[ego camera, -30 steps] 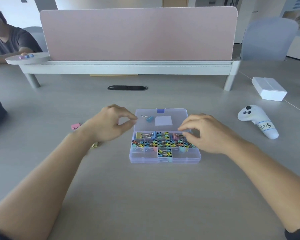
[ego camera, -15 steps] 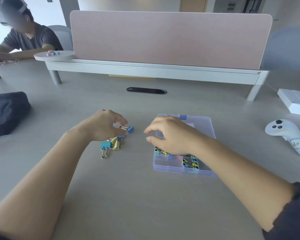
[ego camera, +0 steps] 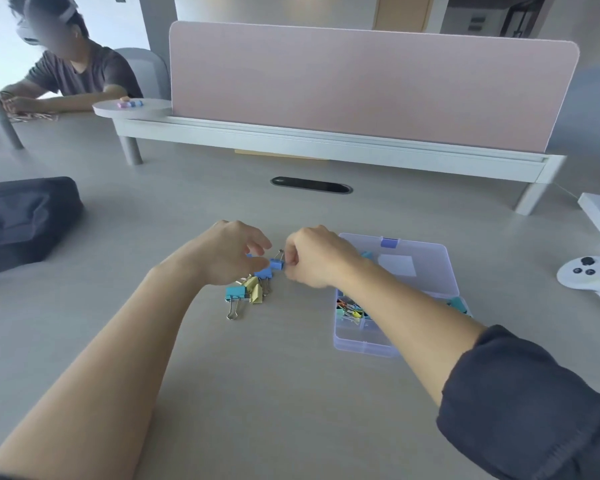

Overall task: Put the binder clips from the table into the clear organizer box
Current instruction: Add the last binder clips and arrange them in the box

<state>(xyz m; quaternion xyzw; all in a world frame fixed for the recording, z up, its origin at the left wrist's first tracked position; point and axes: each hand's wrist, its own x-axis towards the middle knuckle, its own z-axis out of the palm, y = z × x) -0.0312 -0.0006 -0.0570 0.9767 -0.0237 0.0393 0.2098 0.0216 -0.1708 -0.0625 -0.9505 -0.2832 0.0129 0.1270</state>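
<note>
Gripping blue binder clip (ego camera: 276, 264), right hand (ego camera: 312, 258) aims handles away.

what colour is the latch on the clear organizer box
Periwinkle blue; the latch shows best in the head view.
</note>
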